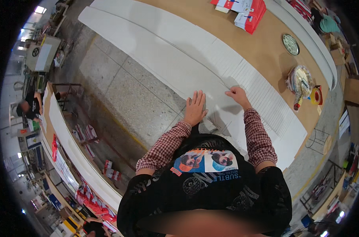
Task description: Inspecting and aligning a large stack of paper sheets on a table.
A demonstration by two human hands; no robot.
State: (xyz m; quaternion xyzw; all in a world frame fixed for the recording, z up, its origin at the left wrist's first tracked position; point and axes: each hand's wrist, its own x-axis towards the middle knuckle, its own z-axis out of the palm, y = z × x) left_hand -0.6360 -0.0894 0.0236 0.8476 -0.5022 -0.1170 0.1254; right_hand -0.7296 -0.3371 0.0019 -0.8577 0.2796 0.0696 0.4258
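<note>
A long white paper sheet (155, 55) lies across the table, with many more sheets fanned out in thin steps (262, 93) to its right. My left hand (195, 108) rests flat on the near left edge of the sheet, its fingers stretched out. To the right, my right hand (237, 96) is closed in a pinch at the edge line of the top sheet, where that long line ends. The fingertips partly hide what they grip. Checked sleeves cover both my forearms.
Beyond the sheets, brown board carries red and white printed packets (248, 15), a round dish (291, 44), a plastic-wrapped round bundle (300, 81) and a tape roll (315, 96). At left, another long table (63, 126) stands across the concrete floor (120, 85). A person (29, 106) is beside it.
</note>
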